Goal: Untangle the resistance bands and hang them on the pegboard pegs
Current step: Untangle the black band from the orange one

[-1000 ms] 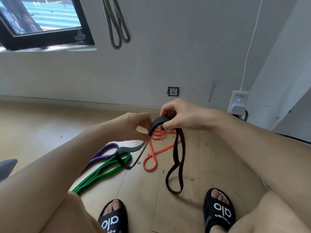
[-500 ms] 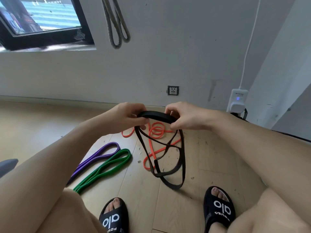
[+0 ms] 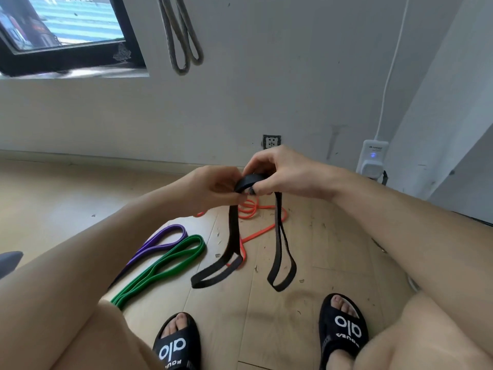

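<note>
Hands (image 3: pixel 248 182) pinch black band (image 3: pixel 233 236) top, loops dangling below.

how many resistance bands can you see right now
5. Black band held by left hand and right hand; orange band on the floor beneath; purple band and green band lying side by side; grey band on the wall.
</note>
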The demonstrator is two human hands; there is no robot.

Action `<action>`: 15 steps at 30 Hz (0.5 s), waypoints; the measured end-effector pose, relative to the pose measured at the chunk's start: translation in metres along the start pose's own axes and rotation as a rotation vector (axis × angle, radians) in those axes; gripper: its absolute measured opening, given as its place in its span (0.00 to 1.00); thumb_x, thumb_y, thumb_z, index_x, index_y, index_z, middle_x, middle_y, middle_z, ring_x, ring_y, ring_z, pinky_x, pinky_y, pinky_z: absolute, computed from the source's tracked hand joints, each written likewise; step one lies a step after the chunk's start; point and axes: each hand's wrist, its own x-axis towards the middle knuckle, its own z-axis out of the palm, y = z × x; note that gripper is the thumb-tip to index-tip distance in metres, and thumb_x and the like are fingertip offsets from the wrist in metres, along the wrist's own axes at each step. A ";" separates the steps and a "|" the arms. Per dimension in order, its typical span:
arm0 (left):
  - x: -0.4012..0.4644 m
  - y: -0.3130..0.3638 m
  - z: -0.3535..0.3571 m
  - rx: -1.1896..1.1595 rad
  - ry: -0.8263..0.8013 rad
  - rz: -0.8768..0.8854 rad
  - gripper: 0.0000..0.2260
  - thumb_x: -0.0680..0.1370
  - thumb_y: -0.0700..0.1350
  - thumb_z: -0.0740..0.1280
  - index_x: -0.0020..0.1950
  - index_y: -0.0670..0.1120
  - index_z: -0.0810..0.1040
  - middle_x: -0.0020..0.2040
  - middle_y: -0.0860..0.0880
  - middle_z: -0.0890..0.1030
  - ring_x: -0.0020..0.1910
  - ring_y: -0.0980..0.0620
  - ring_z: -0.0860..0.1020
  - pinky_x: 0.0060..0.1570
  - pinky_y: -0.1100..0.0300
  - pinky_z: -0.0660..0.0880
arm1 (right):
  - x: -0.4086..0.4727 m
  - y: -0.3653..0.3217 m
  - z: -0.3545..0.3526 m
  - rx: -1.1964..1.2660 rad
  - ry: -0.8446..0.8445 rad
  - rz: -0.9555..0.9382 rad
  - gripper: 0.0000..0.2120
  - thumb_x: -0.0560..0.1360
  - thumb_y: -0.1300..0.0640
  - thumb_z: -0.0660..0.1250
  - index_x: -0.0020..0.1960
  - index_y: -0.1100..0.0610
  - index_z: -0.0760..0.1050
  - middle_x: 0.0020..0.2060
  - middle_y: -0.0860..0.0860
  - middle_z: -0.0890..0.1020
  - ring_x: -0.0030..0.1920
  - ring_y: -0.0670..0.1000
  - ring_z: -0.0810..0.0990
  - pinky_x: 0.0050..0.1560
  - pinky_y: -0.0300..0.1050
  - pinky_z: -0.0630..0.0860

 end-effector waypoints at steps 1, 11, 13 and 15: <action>0.000 -0.001 -0.003 0.036 0.021 -0.012 0.07 0.75 0.51 0.76 0.44 0.54 0.79 0.35 0.59 0.79 0.35 0.59 0.74 0.41 0.56 0.71 | -0.001 0.002 -0.002 -0.008 -0.002 0.009 0.15 0.72 0.64 0.75 0.56 0.54 0.81 0.48 0.50 0.86 0.48 0.46 0.84 0.51 0.39 0.81; -0.007 -0.002 -0.019 0.033 -0.025 -0.128 0.05 0.79 0.44 0.72 0.49 0.54 0.79 0.44 0.51 0.86 0.46 0.48 0.86 0.57 0.44 0.81 | -0.005 0.012 -0.008 -0.059 0.011 0.053 0.08 0.73 0.59 0.76 0.51 0.55 0.82 0.42 0.49 0.86 0.43 0.46 0.84 0.44 0.38 0.76; -0.006 -0.001 -0.013 0.073 -0.060 -0.106 0.09 0.77 0.44 0.74 0.48 0.57 0.78 0.43 0.54 0.85 0.45 0.51 0.85 0.53 0.49 0.82 | -0.004 0.007 -0.003 -0.033 0.013 0.031 0.09 0.72 0.60 0.76 0.51 0.54 0.82 0.43 0.50 0.87 0.45 0.49 0.86 0.48 0.42 0.81; -0.004 0.003 -0.008 0.047 -0.059 -0.084 0.09 0.77 0.44 0.74 0.48 0.57 0.78 0.41 0.55 0.83 0.43 0.53 0.84 0.46 0.57 0.81 | -0.003 0.004 0.001 -0.015 0.040 -0.001 0.10 0.72 0.61 0.76 0.51 0.53 0.82 0.44 0.50 0.87 0.47 0.51 0.86 0.53 0.47 0.82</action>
